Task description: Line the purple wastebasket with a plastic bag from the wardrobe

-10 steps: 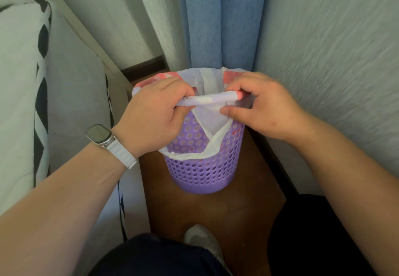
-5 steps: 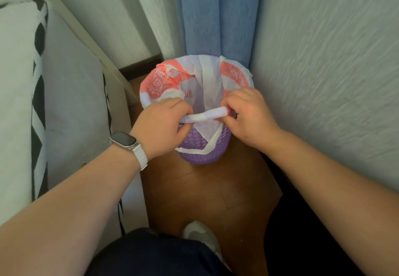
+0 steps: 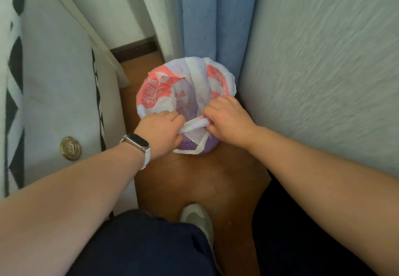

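Two hands work at the near rim of the wastebasket (image 3: pixel 206 147), which stands on the floor (image 3: pixel 194 180) in a narrow gap between a bed (image 3: pixel 54 94) at left and a wall (image 3: pixel 323 59) at right, with a curtain (image 3: pixel 200 16) beyond. The bag (image 3: pixel 155 90) already lies inside and folds over the far and left rim. Left hand (image 3: pixel 160 132) and right hand (image 3: pixel 226 120) each pinch one end of a twisted white handle strip (image 3: pixel 195 124), the grip of each pressed together on it. Step in hand, by judgement: securing the bag's near edge. The next move likely calls for pulling that strip down over the rim without tearing the thin film. Most of the wastebasket is hidden under bag and hands; its bottom cannot be seen, and the bag's print is illegible.
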